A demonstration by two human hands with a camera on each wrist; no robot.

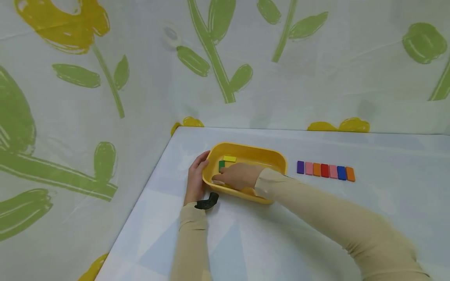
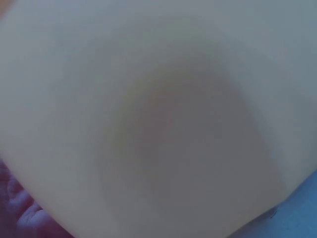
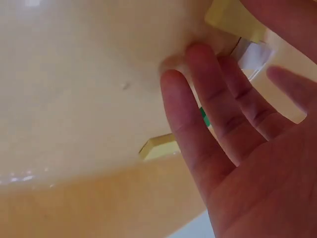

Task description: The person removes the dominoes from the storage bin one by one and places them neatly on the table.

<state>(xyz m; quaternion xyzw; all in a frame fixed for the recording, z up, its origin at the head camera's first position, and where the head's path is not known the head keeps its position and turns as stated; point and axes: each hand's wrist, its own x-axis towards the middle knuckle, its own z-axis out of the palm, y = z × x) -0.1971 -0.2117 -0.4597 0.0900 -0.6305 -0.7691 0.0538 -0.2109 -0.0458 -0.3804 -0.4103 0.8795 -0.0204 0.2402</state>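
A yellow plastic tub [image 1: 253, 146] stands on the table, its left end held by my left hand [image 1: 195, 180]. Inside it is my right hand [image 1: 240, 175], fingers spread and slightly bent, fingertips down at the tub's floor. A yellow block [image 3: 230, 20] lies near the right thumb. Past the fingers, another yellow block [image 3: 157, 147] lies near the wall, and a green block [image 3: 204, 117] shows between two fingers. At the front left of the tub is a white block [image 1: 218, 182]. In the left wrist view, a blurred pale surface hides most of the left hand.
To the right of the tub, several flat blocks stand side by side in a row, from a purple block [image 1: 300, 167] through a red block [image 1: 325, 170] to an orange block [image 1: 350, 174]. A leaf-patterned curtain [image 1: 147, 89] borders the table [image 1: 239, 238] at the back and left.
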